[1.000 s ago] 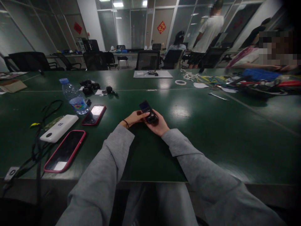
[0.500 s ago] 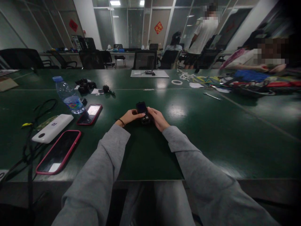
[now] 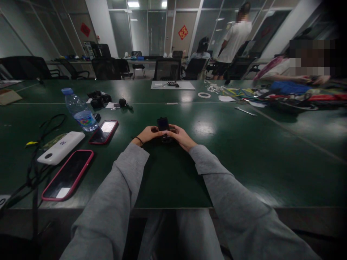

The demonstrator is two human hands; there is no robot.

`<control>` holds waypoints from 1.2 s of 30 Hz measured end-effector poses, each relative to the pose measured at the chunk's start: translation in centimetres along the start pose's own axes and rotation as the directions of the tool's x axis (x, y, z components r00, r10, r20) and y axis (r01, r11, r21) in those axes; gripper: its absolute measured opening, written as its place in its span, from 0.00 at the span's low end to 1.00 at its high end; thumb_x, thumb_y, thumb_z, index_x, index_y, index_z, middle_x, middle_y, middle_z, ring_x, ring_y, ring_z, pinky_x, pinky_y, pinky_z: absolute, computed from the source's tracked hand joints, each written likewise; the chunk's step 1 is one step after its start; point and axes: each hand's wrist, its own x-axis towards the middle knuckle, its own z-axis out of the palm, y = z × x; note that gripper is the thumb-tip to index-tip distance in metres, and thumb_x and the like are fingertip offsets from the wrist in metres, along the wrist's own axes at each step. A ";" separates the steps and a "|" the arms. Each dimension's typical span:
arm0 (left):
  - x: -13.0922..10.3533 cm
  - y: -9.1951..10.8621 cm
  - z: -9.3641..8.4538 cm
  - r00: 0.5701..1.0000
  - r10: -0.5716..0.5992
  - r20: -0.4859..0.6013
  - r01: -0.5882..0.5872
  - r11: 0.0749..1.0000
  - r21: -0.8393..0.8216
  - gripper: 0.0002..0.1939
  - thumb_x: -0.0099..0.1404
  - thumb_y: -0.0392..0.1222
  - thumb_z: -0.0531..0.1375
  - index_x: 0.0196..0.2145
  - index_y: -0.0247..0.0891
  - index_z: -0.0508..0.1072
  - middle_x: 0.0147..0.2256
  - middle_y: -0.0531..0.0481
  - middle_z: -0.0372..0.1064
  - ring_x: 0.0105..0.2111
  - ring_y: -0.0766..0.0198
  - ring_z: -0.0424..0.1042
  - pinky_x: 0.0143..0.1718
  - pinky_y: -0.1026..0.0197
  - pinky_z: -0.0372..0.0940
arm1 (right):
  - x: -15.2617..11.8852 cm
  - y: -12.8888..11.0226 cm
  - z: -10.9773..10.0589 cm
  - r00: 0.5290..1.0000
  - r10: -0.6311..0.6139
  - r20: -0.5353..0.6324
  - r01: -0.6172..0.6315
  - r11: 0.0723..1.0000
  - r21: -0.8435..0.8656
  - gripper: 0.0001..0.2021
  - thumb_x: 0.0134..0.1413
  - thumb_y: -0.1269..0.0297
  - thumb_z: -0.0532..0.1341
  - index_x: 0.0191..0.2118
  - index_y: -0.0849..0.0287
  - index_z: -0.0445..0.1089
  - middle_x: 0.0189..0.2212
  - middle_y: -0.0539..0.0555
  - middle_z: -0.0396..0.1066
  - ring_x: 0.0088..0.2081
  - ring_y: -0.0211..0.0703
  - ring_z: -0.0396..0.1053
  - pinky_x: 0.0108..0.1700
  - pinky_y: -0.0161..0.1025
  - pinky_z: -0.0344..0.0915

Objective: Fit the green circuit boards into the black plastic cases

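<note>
A small black handheld device [image 3: 163, 124] with a dark screen and buttons stands between my hands, tilted back, near the middle of the green table [image 3: 173, 173]. My left hand [image 3: 148, 134] grips its left side, with the thumb lying across the front below the screen. From the other side my right hand [image 3: 181, 137] holds it, the thumb also on the front by the buttons. Both thumb tips nearly meet and cover most of the buttons. The fingers behind the device are mostly hidden.
To the left lie two red-cased phones [image 3: 67, 175] [image 3: 104, 131], a white power bank [image 3: 61, 147], black cables [image 3: 34, 173] and a water bottle [image 3: 81, 112]. Black parts [image 3: 99, 99] and a tape roll [image 3: 204, 95] lie farther back. A person [image 3: 282, 70] sits by tangled cables at right.
My right thumb has moved from the device's right side onto its front, beside the left thumb. The device has stayed in nearly the same place.
</note>
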 end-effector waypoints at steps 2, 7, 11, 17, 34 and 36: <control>0.0 -0.1 0.0 1.000 0.006 -0.003 -0.006 1.000 -0.008 0.27 0.47 0.56 0.71 0.35 0.31 0.73 0.36 0.44 0.73 0.35 0.62 0.70 0.41 0.56 0.62 | 0.0 0.1 0.2 0.999 -0.033 -0.011 0.033 0.999 -0.018 0.31 0.46 0.57 0.71 0.55 0.59 0.66 0.41 0.55 0.72 0.44 0.46 0.70 0.53 0.49 0.66; 0.2 -0.2 0.2 1.000 -0.003 -0.004 0.002 0.998 -0.056 0.25 0.49 0.53 0.71 0.37 0.31 0.74 0.38 0.43 0.73 0.37 0.62 0.71 0.44 0.55 0.63 | -0.1 0.2 0.5 0.997 -0.073 -0.038 0.073 0.997 -0.010 0.30 0.46 0.56 0.71 0.54 0.58 0.66 0.40 0.55 0.72 0.44 0.45 0.70 0.54 0.49 0.65; 0.1 -0.1 0.3 1.000 -0.020 0.018 0.023 0.988 -0.154 0.25 0.50 0.49 0.72 0.41 0.30 0.73 0.42 0.42 0.73 0.40 0.61 0.72 0.48 0.54 0.64 | 0.2 0.2 0.5 0.996 -0.072 -0.054 0.071 0.997 -0.007 0.30 0.45 0.55 0.71 0.54 0.59 0.66 0.40 0.54 0.72 0.43 0.45 0.71 0.54 0.49 0.65; -0.2 0.2 0.2 0.999 -0.052 0.012 0.053 0.951 -0.306 0.24 0.54 0.48 0.70 0.44 0.30 0.74 0.48 0.39 0.71 0.46 0.59 0.71 0.53 0.51 0.64 | 0.1 0.2 0.5 0.997 -0.060 -0.050 0.059 0.998 -0.016 0.31 0.45 0.53 0.71 0.55 0.59 0.66 0.41 0.56 0.71 0.45 0.45 0.70 0.54 0.48 0.66; -0.5 0.7 0.3 1.000 -0.010 0.007 0.011 0.944 -0.328 0.22 0.53 0.46 0.70 0.42 0.31 0.73 0.47 0.41 0.70 0.47 0.57 0.70 0.52 0.50 0.64 | -0.1 0.0 0.5 0.997 -0.074 -0.019 0.074 0.997 -0.030 0.31 0.46 0.54 0.71 0.55 0.56 0.64 0.40 0.54 0.70 0.44 0.44 0.70 0.54 0.49 0.66; -0.5 0.8 0.4 1.000 -0.018 -0.007 0.015 0.950 -0.312 0.22 0.53 0.45 0.70 0.42 0.30 0.73 0.47 0.40 0.70 0.47 0.57 0.70 0.51 0.50 0.64 | -0.2 -0.1 0.5 0.997 -0.073 -0.022 0.072 0.997 -0.028 0.31 0.46 0.54 0.71 0.55 0.56 0.64 0.39 0.54 0.70 0.44 0.45 0.70 0.54 0.49 0.66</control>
